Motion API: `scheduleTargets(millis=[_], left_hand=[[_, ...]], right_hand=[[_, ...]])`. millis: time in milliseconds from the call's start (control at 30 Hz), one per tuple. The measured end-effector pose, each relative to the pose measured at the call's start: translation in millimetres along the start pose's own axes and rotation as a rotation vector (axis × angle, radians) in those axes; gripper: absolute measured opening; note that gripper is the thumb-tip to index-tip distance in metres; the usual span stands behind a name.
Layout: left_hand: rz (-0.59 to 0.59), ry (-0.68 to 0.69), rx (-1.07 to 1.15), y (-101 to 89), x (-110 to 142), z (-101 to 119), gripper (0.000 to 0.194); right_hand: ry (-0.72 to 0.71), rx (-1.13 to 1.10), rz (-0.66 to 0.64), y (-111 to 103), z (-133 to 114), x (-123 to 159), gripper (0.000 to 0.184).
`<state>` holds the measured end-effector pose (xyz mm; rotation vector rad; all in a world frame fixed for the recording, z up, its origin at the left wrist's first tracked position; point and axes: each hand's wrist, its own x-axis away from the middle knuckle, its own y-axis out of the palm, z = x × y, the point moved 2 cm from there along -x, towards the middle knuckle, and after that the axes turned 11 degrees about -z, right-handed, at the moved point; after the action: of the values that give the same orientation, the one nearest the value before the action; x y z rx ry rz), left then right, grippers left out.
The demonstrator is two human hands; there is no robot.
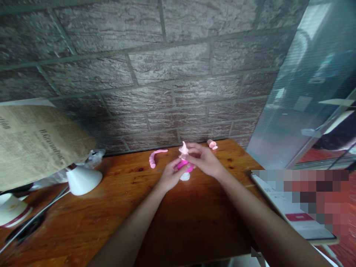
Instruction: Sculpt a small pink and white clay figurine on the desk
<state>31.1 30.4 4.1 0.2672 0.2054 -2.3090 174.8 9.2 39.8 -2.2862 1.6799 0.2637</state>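
Observation:
Between my two hands stands a small toy-like piece with a white base [185, 177], a magenta middle [184, 165] and a pale pink pointed top [184, 149]. My left hand [172, 175] has its fingers closed around the magenta middle. The fingers of my right hand [206, 160] pinch the pale pink top from the right side. Left of the hands lies a curved pink strip [152, 158] on the wooden table. A small pale pink cup-shaped piece [212, 144] rests at the back, right of my right hand.
A lamp with a newspaper-print shade [36, 141] and white base [84, 180] stands at the left. Near it are a paper cup [12, 209], a dark-handled tool [27, 228] and clear plastic. Behind the wooden table [122, 211] is a brick-patterned wall [169, 63]; a white panel [278, 204] lies right.

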Motion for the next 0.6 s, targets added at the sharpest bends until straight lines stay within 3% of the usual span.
scheduleTargets(millis=[167,433,600], left_hand=[[0.089,-0.025,0.106,-4.2,-2,-2,0.031],[0.163,-0.18,0.57,-14.5,-3,-4,0.037],[0.173,-0.22,0.696,-13.4,-3,2,0.03]], right_hand=[[0.008,-0.062,0.058,-2,-3,1,0.052],[0.07,-0.094,0.236,-11,7,-2,0.04],[0.068,-0.05,0.215,-10,11,-3,0.031]])
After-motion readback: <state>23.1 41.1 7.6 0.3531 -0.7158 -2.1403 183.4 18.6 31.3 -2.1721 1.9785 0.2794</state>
